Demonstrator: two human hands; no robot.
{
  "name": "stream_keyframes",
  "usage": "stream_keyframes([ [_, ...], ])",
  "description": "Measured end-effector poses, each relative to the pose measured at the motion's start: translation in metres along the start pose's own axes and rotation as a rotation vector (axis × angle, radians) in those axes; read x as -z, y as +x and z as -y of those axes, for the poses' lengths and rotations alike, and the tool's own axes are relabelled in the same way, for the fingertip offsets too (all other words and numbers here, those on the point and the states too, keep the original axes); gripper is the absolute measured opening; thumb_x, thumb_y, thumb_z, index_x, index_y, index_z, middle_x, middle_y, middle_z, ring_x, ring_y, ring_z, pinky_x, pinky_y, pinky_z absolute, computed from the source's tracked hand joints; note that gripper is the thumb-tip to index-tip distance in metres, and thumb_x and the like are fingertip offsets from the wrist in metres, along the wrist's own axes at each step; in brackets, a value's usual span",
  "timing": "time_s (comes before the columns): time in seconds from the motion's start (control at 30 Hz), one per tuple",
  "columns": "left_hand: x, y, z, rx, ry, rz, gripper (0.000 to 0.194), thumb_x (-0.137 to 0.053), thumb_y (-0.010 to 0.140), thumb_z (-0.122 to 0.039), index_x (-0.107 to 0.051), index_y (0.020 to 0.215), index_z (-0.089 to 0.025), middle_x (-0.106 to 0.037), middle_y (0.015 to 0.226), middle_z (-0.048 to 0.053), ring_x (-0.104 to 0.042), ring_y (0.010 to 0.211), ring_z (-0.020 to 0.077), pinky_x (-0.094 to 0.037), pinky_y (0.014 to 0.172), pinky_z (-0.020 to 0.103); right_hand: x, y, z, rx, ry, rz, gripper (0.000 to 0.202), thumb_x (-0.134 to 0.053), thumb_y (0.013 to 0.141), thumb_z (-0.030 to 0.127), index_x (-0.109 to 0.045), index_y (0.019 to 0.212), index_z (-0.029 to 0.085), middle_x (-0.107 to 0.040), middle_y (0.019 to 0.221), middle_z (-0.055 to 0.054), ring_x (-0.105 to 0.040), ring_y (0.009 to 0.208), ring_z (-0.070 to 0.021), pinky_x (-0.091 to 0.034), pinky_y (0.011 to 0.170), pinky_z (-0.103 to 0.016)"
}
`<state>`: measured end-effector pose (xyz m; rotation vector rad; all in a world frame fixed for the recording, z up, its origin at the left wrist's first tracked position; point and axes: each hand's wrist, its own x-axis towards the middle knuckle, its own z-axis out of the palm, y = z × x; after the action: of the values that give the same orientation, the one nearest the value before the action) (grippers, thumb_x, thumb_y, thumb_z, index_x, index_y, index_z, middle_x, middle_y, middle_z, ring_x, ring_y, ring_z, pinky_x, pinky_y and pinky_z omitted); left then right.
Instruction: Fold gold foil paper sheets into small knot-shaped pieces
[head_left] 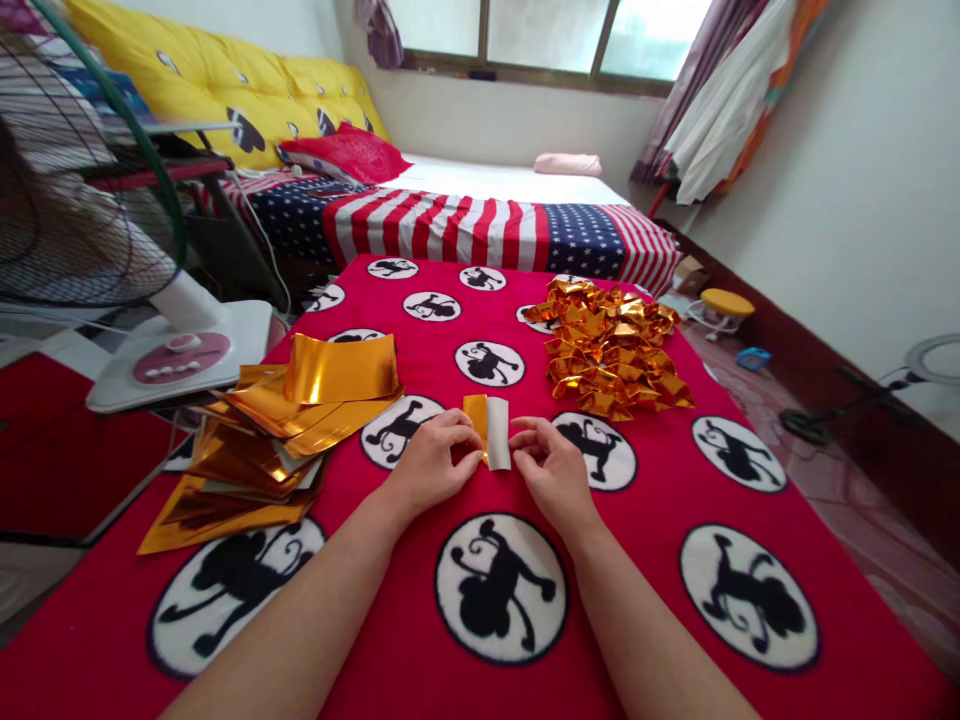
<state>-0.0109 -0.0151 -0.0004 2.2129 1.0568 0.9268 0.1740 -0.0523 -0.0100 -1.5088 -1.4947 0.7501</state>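
Observation:
A small sheet of gold foil paper (498, 434) lies in the middle of the red cloth, partly folded, with its pale grey back showing on the right and gold on the left. My left hand (441, 455) pinches its left edge between thumb and fingers. Close by its right edge is my right hand (551, 462), fingers bent and a little apart, holding nothing that I can see. To the left is a loose stack of flat gold foil sheets (341, 370). Folded gold foil pieces (611, 350) form a heap at the far right.
The red cloth (360, 640) with monkey prints covers the table. At the left, a fan (180, 340) stands against the table's edge. Beyond is a bed (465, 230) with a striped and starred cover. A yellow stool (726, 303) sits on the floor at right.

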Motion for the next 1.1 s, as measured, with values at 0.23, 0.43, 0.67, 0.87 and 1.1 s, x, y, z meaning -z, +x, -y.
stream_keyframes([
  [0.23, -0.003, -0.003, 0.0, -0.002, -0.003, 0.001, 0.006, -0.066, 0.08, -0.013, -0.069, 0.079, -0.018, -0.06, 0.088, 0.003, -0.058, 0.083, 0.0155, -0.047, 0.079, 0.029, 0.001, 0.003, -0.01, 0.153, 0.037, 0.035, 0.038, -0.054, 0.074, 0.005, -0.068, 0.103, 0.024, -0.065, 0.093, -0.002, -0.061, 0.077, -0.0151, -0.049, 0.073, -0.028],
  [0.43, -0.008, -0.007, -0.003, -0.056, 0.108, -0.05, 0.013, -0.062, 0.083, -0.011, -0.073, 0.08, -0.019, -0.062, 0.09, 0.005, -0.057, 0.088, 0.0173, -0.046, 0.082, 0.032, 0.007, 0.004, -0.001, 0.386, -0.202, -0.028, 0.026, -0.063, 0.076, 0.004, -0.075, 0.083, 0.026, -0.059, 0.098, -0.004, -0.055, 0.095, -0.0206, -0.048, 0.085, -0.035],
  [0.67, -0.015, -0.009, -0.007, -0.016, 0.091, -0.089, 0.015, -0.061, 0.082, -0.009, -0.073, 0.081, -0.019, -0.064, 0.084, 0.003, -0.058, 0.082, 0.016, -0.047, 0.078, 0.03, 0.015, 0.012, 0.0, 0.606, -0.268, 0.09, 0.023, -0.06, 0.087, 0.011, -0.075, 0.087, 0.028, -0.069, 0.105, -0.003, -0.052, 0.105, -0.0227, -0.048, 0.09, -0.039],
  [0.87, -0.015, -0.01, -0.007, 0.008, 0.038, -0.086, 0.015, -0.063, 0.08, -0.008, -0.074, 0.079, -0.019, -0.066, 0.085, 0.003, -0.059, 0.082, 0.0152, -0.047, 0.076, 0.029, 0.017, 0.014, -0.002, 0.657, -0.167, 0.245, 0.023, -0.055, 0.091, 0.011, -0.073, 0.09, 0.027, -0.073, 0.093, -0.001, -0.057, 0.098, -0.0196, -0.049, 0.086, -0.035],
  [1.1, -0.014, -0.011, -0.007, 0.041, -0.005, -0.093, 0.015, -0.064, 0.079, -0.006, -0.073, 0.076, -0.018, -0.066, 0.084, 0.003, -0.06, 0.081, 0.0153, -0.048, 0.077, 0.029, 0.014, 0.013, -0.008, 0.536, -0.113, 0.258, 0.014, -0.064, 0.088, 0.017, -0.074, 0.088, 0.026, -0.07, 0.087, -0.002, -0.059, 0.082, -0.0175, -0.047, 0.076, -0.032],
])
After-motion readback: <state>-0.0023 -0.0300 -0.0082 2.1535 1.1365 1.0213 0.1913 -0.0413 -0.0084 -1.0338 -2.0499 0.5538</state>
